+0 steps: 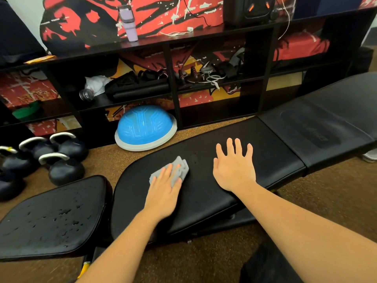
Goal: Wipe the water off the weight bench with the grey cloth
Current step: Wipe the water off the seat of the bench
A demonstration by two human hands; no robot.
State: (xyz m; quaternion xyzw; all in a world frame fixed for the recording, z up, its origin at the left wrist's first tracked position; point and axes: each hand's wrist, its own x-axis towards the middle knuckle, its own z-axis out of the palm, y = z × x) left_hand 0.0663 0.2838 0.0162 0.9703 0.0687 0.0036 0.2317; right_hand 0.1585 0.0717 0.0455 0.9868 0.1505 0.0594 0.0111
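Observation:
The black weight bench (pixel 265 144) runs from the lower left to the upper right. Its seat pad (pixel 51 217) at the lower left is dotted with water drops. My left hand (pixel 164 190) lies flat on the folded grey cloth (pixel 180 167) and presses it onto the middle pad. My right hand (pixel 234 166) rests flat on the same pad to the right of the cloth, fingers spread, holding nothing. A few small drops show just beyond the cloth.
A blue half-ball trainer (pixel 144 127) leans against the black shelf unit (pixel 173 78) behind the bench. Several black kettlebells (pixel 63 166) stand on the brown carpet at the left. A lilac tumbler (pixel 128 23) stands on the shelf top.

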